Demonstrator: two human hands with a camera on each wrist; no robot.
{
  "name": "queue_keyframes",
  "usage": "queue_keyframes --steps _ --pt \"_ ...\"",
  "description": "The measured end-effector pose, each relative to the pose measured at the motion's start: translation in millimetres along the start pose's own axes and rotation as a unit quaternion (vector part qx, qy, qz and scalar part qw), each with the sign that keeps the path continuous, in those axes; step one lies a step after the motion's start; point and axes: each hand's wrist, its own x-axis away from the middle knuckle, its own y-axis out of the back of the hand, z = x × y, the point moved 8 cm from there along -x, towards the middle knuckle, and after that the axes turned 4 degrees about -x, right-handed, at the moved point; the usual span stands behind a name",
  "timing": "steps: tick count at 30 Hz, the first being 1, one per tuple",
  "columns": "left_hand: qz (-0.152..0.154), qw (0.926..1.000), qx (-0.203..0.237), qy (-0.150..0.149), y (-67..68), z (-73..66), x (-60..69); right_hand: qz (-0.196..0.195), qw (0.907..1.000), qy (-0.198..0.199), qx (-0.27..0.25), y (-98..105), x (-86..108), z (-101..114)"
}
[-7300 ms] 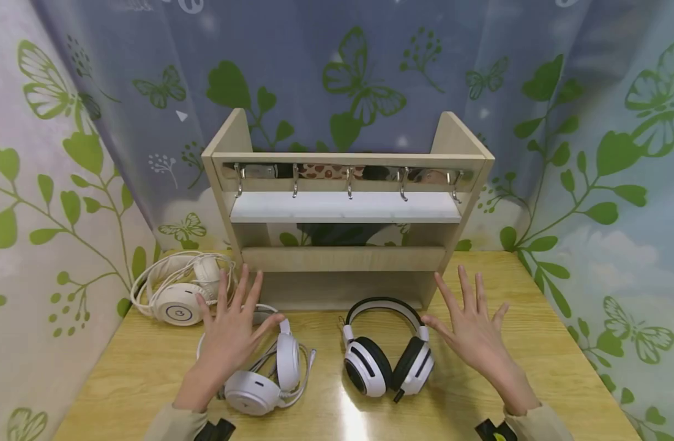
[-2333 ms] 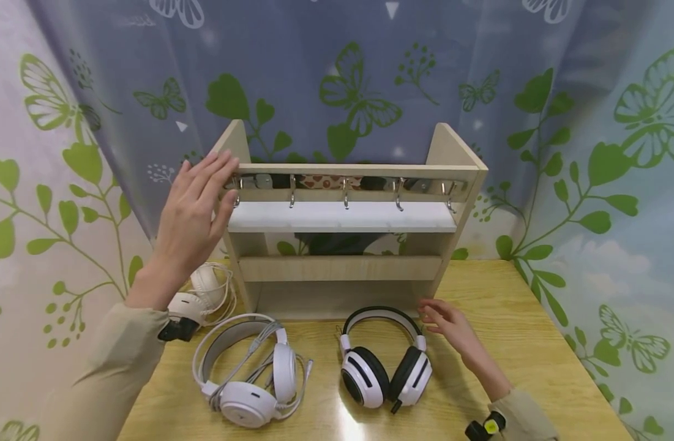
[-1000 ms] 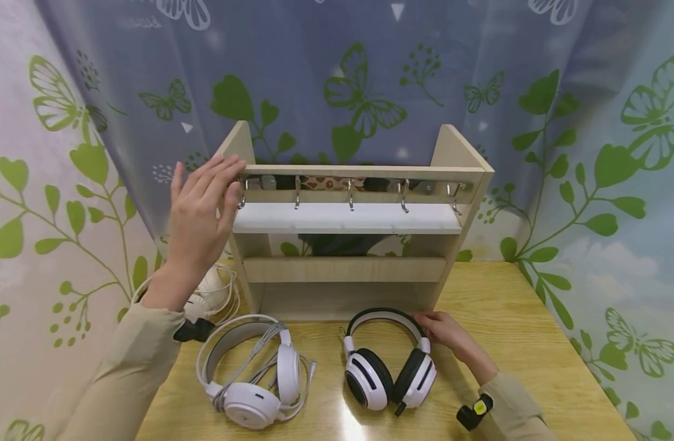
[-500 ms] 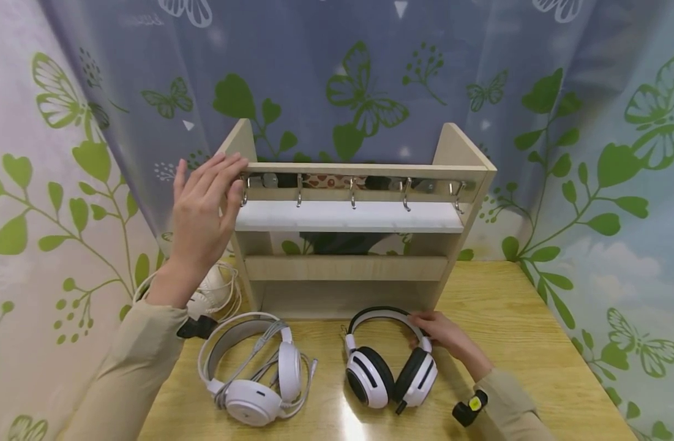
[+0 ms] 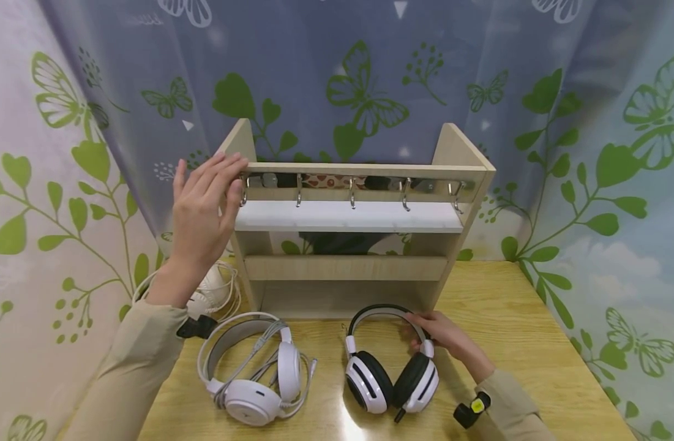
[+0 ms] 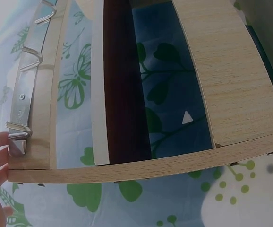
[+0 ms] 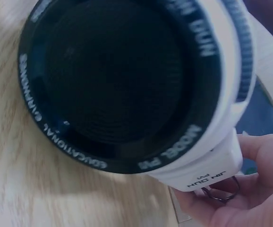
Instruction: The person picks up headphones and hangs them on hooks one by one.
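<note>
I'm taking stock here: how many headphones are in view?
3. Black-and-white headphones, gripped by the right hand; white headphones, left of those on the table; the third pair, beside the shelf, partly hidden by the left arm.

The left grip point(image 5: 201, 211) rests high, outstretched; the right grip point(image 5: 445, 334) pinches.

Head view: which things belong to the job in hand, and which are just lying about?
Part of the job, it seems:
black-and-white headphones, held by the right hand
wooden rack, touched by the left hand

Apparently just lying about:
front white headphones, untouched
rear white headphones, partly hidden
</note>
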Motion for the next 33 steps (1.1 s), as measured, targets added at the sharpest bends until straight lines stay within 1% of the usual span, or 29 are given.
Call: queue_keyframes --steps 7,13,18,21,25,29,33 --pt "0.008 0.9999 -0.006 0.0 0.7 -0.7 -0.1 0.015 0.9997 0.016 0.008 -1 7.8 11" --pt "0.012 0.9999 -0.004 0.0 0.2 -1.7 -0.6 0.006 0.9997 0.02 0.011 0 13.6 17" --pt "0.012 0.9999 -0.005 0.002 0.6 -1.6 -0.5 0.009 0.9994 0.032 -0.001 -2 17.0 25" --pt "0.009 0.9999 0.003 0.008 1.0 -1.3 -0.3 0.018 0.9991 0.039 -0.002 -4 18.6 28" --pt "0.003 0.9997 0.017 0.015 1.4 -1.0 -0.5 0.018 0.9991 0.038 -0.003 -5 20.8 30" --pt "0.001 0.9996 0.021 0.016 1.9 -1.2 -0.9 0.013 0.9991 0.039 -0.007 -5 23.8 32" --pt "0.005 0.9999 0.012 0.011 1.6 -1.2 -0.8 0.002 0.999 0.044 -0.009 -6 26.6 33"
